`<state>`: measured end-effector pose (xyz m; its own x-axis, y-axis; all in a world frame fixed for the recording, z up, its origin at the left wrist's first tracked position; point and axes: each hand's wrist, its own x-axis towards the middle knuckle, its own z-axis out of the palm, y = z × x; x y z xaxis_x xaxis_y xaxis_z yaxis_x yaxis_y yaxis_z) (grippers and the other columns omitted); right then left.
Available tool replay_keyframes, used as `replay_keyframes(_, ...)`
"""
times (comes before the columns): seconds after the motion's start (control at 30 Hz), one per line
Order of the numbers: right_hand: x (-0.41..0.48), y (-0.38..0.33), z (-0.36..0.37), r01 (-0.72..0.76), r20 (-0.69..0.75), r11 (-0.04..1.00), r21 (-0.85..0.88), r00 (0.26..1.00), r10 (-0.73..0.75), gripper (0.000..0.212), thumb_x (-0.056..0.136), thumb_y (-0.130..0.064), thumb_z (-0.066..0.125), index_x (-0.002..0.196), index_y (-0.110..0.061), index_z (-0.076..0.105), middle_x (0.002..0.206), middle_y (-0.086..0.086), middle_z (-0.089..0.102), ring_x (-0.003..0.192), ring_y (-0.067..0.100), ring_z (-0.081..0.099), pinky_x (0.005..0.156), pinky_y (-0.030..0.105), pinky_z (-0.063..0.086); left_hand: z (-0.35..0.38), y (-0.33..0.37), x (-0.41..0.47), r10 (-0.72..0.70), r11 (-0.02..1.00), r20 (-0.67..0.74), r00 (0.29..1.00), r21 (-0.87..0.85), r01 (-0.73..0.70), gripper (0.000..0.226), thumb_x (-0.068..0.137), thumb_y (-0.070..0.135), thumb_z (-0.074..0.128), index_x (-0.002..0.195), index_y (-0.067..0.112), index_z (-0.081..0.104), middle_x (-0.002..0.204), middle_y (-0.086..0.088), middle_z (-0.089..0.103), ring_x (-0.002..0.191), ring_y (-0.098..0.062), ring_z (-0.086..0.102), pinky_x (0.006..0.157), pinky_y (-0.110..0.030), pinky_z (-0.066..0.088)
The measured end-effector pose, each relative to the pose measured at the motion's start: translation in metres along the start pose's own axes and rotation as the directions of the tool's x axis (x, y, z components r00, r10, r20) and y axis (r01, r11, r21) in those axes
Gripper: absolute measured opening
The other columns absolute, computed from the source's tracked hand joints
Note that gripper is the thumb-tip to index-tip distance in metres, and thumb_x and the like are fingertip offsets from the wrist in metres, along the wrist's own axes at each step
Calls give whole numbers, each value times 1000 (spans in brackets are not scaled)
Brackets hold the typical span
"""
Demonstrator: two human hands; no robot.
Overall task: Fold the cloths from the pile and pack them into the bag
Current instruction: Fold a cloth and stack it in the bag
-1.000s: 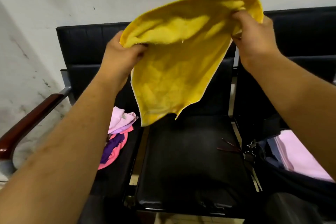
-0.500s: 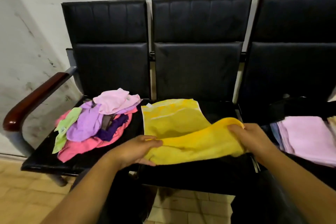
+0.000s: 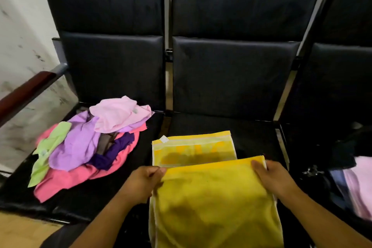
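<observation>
Left hand (image 3: 141,181), right hand (image 3: 275,179) each pinch corner of soft yellow towel cloth (image 3: 211,197), spread between them on black padded seat (image 3: 251,137). I judge fold half done. Next: lay flap flat, just past grip.

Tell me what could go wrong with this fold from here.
1. The yellow cloth seems to hang off the front of the middle seat; if the left hand or right hand lets go, it may slide to the floor.
2. The held edge lies short of the far edge; laid down here, the halves would likely not match.
</observation>
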<state>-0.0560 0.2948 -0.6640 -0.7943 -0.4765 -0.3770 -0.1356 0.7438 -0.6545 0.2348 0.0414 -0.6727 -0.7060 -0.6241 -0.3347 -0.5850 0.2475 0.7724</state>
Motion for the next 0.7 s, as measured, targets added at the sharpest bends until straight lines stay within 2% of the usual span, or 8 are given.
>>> replay_keyframes(0.13, 51, -32, 18, 102, -12, 993, -52, 995, -103, 42, 102, -43, 53, 75, -14, 67, 73, 1, 68, 74, 17, 63, 64, 28, 43, -20, -11, 52, 94, 990, -190, 977, 120, -72, 46, 103, 41, 55, 68, 11, 55, 61, 4, 58, 56, -1, 51, 59, -28, 42)
replay_keyframes(0.23, 93, -48, 37, 157, -22, 981, -110, 987, -160, 37, 103, -42, 53, 78, -17, 66, 76, -1, 66, 75, 14, 61, 69, 32, 44, -30, -20, 89, 73, 989, -301, 951, 142, -31, 42, 101, 40, 60, 67, 15, 57, 59, 7, 58, 55, 0, 50, 54, -18, 37)
replay_keyframes(0.37, 133, -57, 56, 152, -8, 968, -201, 988, -157, 26, 104, -41, 51, 87, -24, 61, 81, -7, 61, 77, 7, 56, 74, 31, 41, -39, -34, 128, 42, 992, -313, 949, 129, -1, 35, 88, 56, 61, 81, 23, 71, 73, 7, 70, 70, -7, 64, 63, -24, 47)
replay_keyframes(0.5, 165, -54, 75, 102, -27, 957, -272, 993, -114, 30, 104, -38, 55, 85, -17, 64, 81, -1, 65, 72, 6, 56, 64, 29, 40, -35, -43, 160, 68, 986, -282, 957, 162, -22, 22, 87, 47, 63, 87, 27, 72, 74, 11, 69, 77, 4, 63, 62, -10, 44)
replay_keyframes(0.57, 173, -53, 80, 105, -50, 957, -270, 991, -123, 19, 101, -34, 60, 99, -16, 67, 97, 3, 69, 79, 9, 58, 70, 29, 43, -30, -46, 170, 36, 973, -266, 963, 229, 27, 6, 93, 31, 70, 89, 27, 72, 76, 12, 68, 71, 3, 61, 59, -8, 40)
replay_keyframes(0.6, 177, -54, 83, 101, -48, 958, -270, 992, -118, 20, 99, -31, 64, 114, -18, 66, 110, 5, 68, 86, 11, 58, 76, 29, 45, -28, -49, 176, 12, 964, -254, 967, 260, 56, 4, 94, 23, 71, 93, 27, 72, 80, 12, 69, 72, 1, 60, 60, -8, 39)
replay_keyframes(0.67, 182, -56, 87, 68, -22, 958, -279, 997, -77, 53, 93, -27, 72, 142, -24, 52, 136, 10, 53, 106, 19, 58, 87, 33, 49, -23, -56, 184, -13, 948, -201, 979, 310, 76, 22, 92, 17, 72, 115, 20, 72, 103, 4, 75, 87, -12, 67, 75, -18, 47)
replay_keyframes(0.7, 185, -58, 89, 33, -17, 957, -287, 999, -40, 63, 91, -27, 74, 147, -25, 46, 144, 12, 44, 115, 24, 58, 94, 37, 50, -22, -59, 187, -18, 937, -164, 986, 342, 74, 37, 92, 19, 72, 129, 18, 68, 116, -1, 74, 101, -21, 68, 85, -26, 50)
